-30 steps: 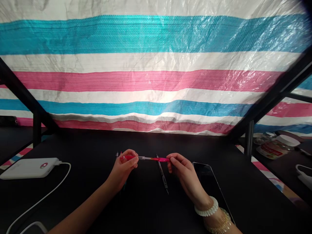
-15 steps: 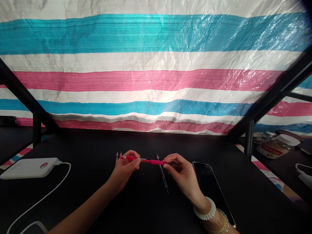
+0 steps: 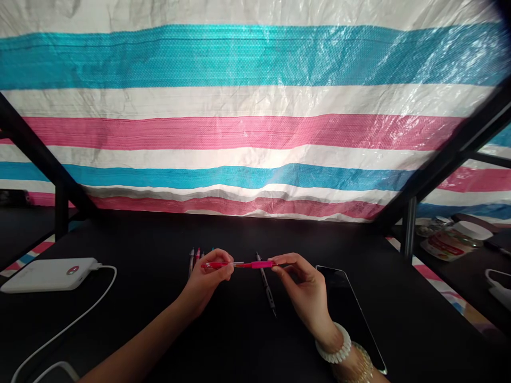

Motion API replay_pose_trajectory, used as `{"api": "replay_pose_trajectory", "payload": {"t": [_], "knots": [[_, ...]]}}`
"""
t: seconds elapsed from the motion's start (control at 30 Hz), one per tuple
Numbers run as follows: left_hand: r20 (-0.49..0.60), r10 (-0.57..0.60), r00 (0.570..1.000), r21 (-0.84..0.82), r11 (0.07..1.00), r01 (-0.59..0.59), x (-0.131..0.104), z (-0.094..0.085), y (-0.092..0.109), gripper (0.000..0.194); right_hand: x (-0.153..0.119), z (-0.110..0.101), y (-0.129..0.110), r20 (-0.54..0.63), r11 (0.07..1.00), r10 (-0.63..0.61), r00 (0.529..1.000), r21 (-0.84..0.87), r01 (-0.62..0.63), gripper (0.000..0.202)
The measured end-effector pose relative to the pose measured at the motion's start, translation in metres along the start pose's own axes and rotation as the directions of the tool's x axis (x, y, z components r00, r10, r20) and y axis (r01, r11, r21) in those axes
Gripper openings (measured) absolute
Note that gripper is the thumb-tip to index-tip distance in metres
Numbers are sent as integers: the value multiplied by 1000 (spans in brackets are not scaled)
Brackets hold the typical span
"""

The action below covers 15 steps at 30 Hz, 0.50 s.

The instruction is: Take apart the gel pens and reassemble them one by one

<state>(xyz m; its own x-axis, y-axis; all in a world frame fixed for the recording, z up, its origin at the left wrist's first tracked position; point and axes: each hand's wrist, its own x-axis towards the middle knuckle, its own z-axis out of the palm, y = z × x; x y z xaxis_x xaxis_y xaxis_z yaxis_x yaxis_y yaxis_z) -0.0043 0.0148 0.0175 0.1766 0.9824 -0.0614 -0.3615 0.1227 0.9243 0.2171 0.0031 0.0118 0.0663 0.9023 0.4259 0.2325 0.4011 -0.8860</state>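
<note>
Our left hand (image 3: pixel 207 281) and right hand (image 3: pixel 313 295) pinch a red pen (image 3: pixel 261 264) toward the tabletop's (image 3: pixel 139 234) far edge; a slack grip could drop it.

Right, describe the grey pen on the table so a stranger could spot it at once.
On the black table, look between the left hand and the right hand. A grey pen slants there, pointed end nearest the camera. Unlike the held pink-and-red pen, it lies on the table, by itself.
</note>
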Motion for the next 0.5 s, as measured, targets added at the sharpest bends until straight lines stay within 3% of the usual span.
{"api": "replay_pose_trajectory", "payload": {"t": [0.5], "knots": [[37, 11, 999, 44, 999, -12, 2, -4, 0, 21, -1, -1, -4, -11, 1000, -4, 1000, -26, 4, 4]]}}
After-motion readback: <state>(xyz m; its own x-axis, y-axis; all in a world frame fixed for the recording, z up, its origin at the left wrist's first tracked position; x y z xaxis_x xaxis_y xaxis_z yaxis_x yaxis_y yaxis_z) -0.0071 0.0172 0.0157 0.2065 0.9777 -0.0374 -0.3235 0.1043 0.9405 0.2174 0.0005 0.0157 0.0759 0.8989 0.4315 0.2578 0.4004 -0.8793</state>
